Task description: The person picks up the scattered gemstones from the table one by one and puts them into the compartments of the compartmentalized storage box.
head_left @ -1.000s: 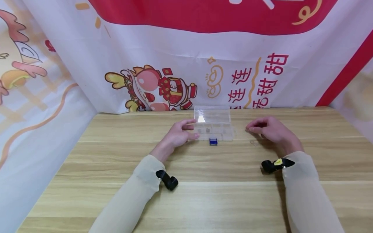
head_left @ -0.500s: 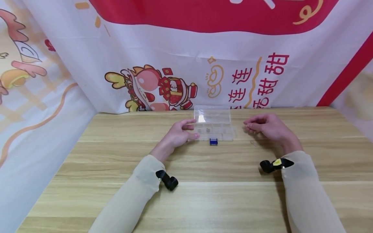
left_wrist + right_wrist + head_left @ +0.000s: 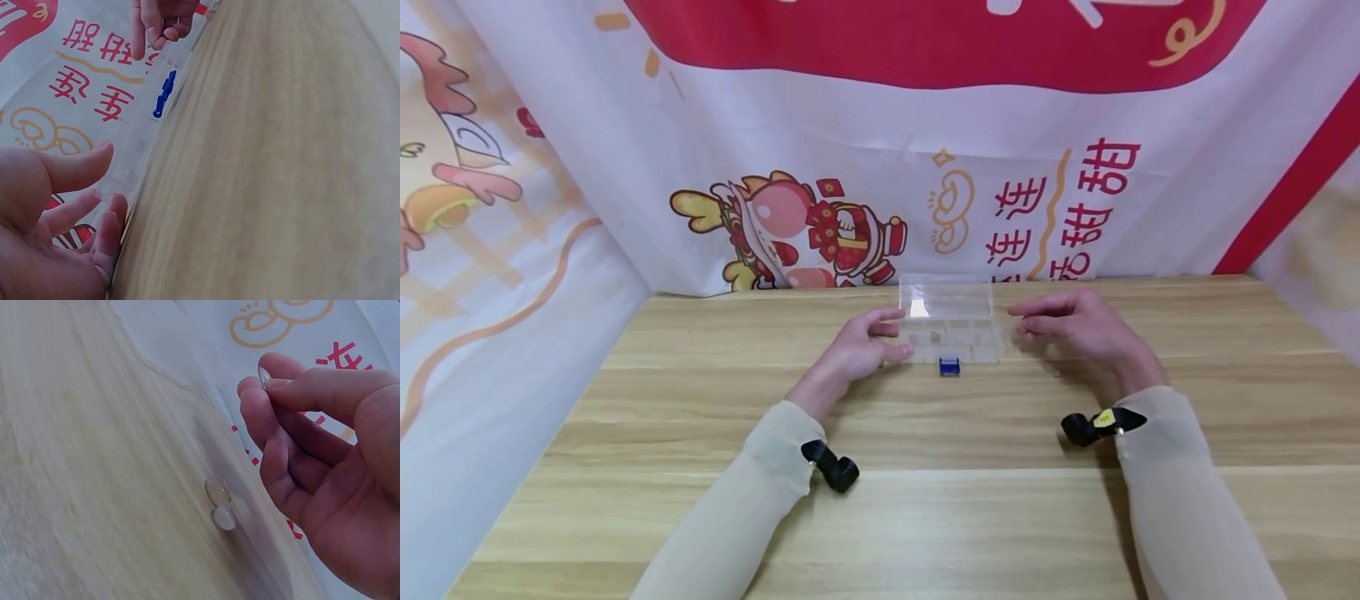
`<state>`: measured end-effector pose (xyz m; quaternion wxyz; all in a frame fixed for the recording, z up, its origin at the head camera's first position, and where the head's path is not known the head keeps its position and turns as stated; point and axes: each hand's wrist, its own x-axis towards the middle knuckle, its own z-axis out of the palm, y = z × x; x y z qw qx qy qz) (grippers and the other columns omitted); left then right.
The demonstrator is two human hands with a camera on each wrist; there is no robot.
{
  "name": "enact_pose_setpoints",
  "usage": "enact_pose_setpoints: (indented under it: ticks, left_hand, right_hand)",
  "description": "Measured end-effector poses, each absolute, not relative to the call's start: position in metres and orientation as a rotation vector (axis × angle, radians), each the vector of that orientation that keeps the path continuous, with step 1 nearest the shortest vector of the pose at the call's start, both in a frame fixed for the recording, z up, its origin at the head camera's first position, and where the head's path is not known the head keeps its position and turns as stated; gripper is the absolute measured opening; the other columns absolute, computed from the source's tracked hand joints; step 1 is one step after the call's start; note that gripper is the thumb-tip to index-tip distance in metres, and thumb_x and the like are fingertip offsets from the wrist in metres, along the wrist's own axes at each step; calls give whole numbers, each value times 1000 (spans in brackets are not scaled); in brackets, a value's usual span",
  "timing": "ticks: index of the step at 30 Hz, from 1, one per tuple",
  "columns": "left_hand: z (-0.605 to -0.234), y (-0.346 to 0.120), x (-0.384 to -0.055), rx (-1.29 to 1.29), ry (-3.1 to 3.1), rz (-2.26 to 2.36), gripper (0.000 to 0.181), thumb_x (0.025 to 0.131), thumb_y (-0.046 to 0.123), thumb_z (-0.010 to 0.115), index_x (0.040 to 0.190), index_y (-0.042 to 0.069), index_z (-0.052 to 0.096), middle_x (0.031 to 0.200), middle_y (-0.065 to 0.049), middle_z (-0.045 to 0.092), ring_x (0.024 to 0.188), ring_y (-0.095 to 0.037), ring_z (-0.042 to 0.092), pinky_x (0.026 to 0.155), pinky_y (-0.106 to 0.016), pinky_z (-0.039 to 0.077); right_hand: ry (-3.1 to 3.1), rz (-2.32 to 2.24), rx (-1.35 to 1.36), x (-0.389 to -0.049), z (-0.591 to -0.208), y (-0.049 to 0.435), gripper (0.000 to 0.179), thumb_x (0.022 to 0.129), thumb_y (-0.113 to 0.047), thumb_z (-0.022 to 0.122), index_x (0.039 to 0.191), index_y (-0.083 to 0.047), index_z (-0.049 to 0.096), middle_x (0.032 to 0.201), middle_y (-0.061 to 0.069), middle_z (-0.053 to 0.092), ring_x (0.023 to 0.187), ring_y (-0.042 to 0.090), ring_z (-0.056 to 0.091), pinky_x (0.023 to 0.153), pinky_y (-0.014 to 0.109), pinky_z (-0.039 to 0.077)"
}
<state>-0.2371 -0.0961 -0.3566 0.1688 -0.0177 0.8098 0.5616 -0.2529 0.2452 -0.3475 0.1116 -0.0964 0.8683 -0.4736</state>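
Observation:
A clear plastic compartment box (image 3: 958,354) stands with its lid (image 3: 951,296) raised at the back and a blue latch (image 3: 949,367) at its front edge. A few small clear pieces (image 3: 935,337) lie in its compartments. My left hand (image 3: 861,343) rests at the box's left end, thumb near the front corner and fingers relaxed beside the end. Just right of the box, my right hand (image 3: 1078,325) pinches a small clear disc (image 3: 264,378) between thumb and fingers. Two clear rounded pieces (image 3: 220,503) lie touching each other on the table below it.
The box sits near the back of the wooden table (image 3: 955,525), close to a printed cloth (image 3: 850,117) hanging behind. Another printed cloth (image 3: 550,275) borders the left side. A small camera is strapped to each wrist.
My right hand has moved left, nearer the box's right end, with the small clear disc in its fingertips. The left hand and the box have stayed in place.

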Motion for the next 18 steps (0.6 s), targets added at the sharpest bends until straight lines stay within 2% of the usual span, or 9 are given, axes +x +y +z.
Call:
enact_pose_setpoints:
  ticks: [8, 12, 18]
  left_hand:
    - [-358, -97, -236, -49, 2300, 1607, 65, 93, 17, 81, 152, 32, 57, 145, -3, 59, 130, -27, 56, 109, -41, 49]
    - [-359, -97, -236, -48, 2297, 1607, 65, 94, 16, 81, 152, 32, 56, 146, -3, 59, 130, -27, 56, 109, -41, 49]
    - [-359, -98, -236, -40, 2298, 1613, 64, 94, 16, 81, 152, 31, 57, 145, -4, 59, 129, -27, 56, 107, -40, 50]
  right_hand:
    - [2503, -1452, -304, -253, -347, 239, 28, 106, -17, 65, 130, -6, 75, 121, 10, 81, 102, 15, 79, 91, 27, 61]
    - [2503, -1428, -332, -253, -347, 235, 30, 104, -20, 70, 130, -8, 76, 118, 6, 82, 102, 13, 78, 90, 27, 59]
    - [2500, -1404, -354, -253, -345, 230, 31, 101, -24, 74, 129, -10, 77, 118, 8, 81, 104, 19, 79, 94, 22, 56]
